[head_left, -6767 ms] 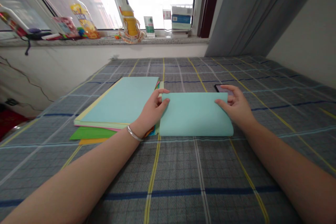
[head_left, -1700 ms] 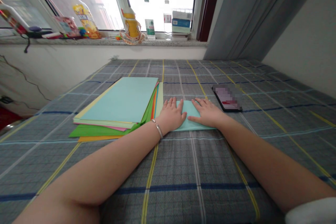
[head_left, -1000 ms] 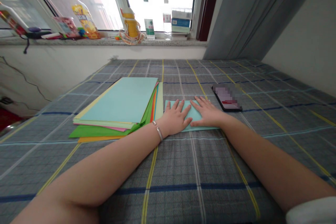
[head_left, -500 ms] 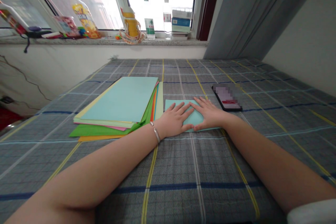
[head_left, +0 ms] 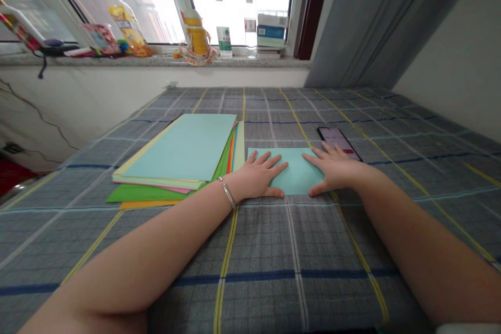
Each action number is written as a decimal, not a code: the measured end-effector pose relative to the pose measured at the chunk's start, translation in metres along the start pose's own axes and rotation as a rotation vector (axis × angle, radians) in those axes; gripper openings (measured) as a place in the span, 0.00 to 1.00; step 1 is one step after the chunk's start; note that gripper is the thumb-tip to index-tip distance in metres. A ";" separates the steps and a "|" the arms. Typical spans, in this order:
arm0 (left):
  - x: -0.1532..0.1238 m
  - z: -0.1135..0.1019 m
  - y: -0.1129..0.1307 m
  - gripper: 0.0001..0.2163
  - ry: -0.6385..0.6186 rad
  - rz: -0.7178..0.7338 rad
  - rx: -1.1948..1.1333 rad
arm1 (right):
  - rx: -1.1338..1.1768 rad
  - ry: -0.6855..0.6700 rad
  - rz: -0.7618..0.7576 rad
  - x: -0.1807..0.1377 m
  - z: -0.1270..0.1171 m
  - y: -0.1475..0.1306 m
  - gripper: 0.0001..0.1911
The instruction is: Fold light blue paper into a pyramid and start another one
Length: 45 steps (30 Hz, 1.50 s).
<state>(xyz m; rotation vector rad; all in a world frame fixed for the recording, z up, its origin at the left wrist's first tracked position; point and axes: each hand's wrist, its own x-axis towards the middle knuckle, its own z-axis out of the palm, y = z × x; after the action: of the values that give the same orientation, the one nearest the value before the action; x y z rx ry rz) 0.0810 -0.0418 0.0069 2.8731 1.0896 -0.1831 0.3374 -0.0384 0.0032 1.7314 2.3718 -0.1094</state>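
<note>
- Covers right end of paper with right hand, spread; cannot tell if touching phone, partly hidden.
- Rests left hand, spread, on left end.

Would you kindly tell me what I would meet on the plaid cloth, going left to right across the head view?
Stack of coloured paper → left hand → pale blue sheet (the part bare between the hands) → right hand.

The stack bars the way left of the paper; the phone lies just beyond the right hand. Between stack and phone, bare cloth leaves passage, as between the forearms.
</note>
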 end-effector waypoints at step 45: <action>-0.010 -0.016 0.002 0.15 0.195 0.322 -0.019 | 0.367 0.237 -0.515 -0.010 -0.011 -0.040 0.13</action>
<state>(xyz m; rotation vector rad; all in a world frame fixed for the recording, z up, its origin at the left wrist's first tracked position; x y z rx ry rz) 0.0766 -0.0480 0.0241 3.0445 0.6282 0.1264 0.3008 -0.0583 0.0134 1.2629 3.0868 -0.4648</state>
